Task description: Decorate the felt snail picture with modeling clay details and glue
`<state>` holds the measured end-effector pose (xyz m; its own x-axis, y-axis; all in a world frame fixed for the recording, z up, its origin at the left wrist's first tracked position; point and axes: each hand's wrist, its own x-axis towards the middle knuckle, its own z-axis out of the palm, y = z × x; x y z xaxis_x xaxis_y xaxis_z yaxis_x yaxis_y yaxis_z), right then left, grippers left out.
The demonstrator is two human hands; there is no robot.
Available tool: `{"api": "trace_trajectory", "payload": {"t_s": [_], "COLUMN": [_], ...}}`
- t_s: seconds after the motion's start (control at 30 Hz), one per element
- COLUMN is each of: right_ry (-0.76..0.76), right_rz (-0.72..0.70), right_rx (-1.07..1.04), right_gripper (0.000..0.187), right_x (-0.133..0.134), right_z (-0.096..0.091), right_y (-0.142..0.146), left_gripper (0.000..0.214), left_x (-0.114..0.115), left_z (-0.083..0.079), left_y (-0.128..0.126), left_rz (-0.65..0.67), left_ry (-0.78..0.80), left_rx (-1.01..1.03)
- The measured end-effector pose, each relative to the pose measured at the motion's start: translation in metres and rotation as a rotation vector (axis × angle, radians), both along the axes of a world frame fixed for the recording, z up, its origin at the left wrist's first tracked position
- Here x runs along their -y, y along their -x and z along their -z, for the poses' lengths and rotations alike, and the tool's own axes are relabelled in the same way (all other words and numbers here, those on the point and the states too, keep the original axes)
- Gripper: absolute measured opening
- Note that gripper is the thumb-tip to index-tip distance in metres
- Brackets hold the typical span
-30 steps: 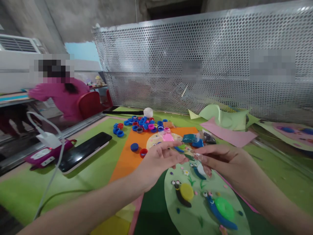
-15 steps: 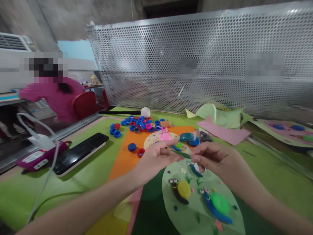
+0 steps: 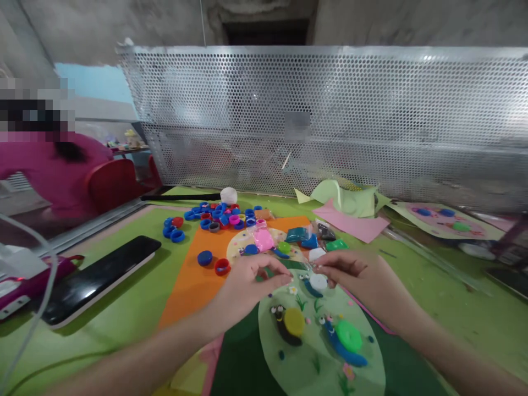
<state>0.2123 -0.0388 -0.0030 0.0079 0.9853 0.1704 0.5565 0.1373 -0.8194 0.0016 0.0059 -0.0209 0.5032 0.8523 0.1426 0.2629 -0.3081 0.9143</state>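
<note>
My left hand and my right hand meet above a pale green oval sheet with clay snails on it: a yellow-shelled snail, a green-shelled snail and a white-shelled snail. Both hands pinch a thin dark green strip of clay stretched between their fingertips, just above the white-shelled snail. Small packets of coloured clay lie just beyond the hands.
Several blue, red and pink bottle caps lie on an orange sheet. A black phone lies at left with a white cable. Pink and green paper sits by the perforated metal screen. A person in pink sits at far left.
The view has swung right and down, so everything shifted left. Both hands dropped lower toward the oval sheet, still holding the green strip between them.
</note>
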Motion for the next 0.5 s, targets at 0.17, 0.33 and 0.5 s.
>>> {"api": "trace_trajectory", "payload": {"t_s": [0.17, 0.33, 0.5], "right_ry": [-0.036, -0.053, -0.068], "right_rz": [0.045, 0.037, -0.044], "right_rx": [0.132, 0.186, 0.259], "right_gripper": [0.019, 0.017, 0.014], "right_x": [0.006, 0.012, 0.017], "right_z": [0.02, 0.029, 0.03], "right_y": [-0.023, -0.029, -0.034], "left_gripper": [0.016, 0.017, 0.009], "left_x": [-0.007, -0.013, -0.015], "left_z": [0.011, 0.022, 0.027], "left_y": [-0.001, 0.001, 0.0], "left_rz": [0.011, 0.06, 0.094], "left_ry": [-0.103, -0.29, -0.429], "left_rx": [-0.118, -0.217, -0.265]}}
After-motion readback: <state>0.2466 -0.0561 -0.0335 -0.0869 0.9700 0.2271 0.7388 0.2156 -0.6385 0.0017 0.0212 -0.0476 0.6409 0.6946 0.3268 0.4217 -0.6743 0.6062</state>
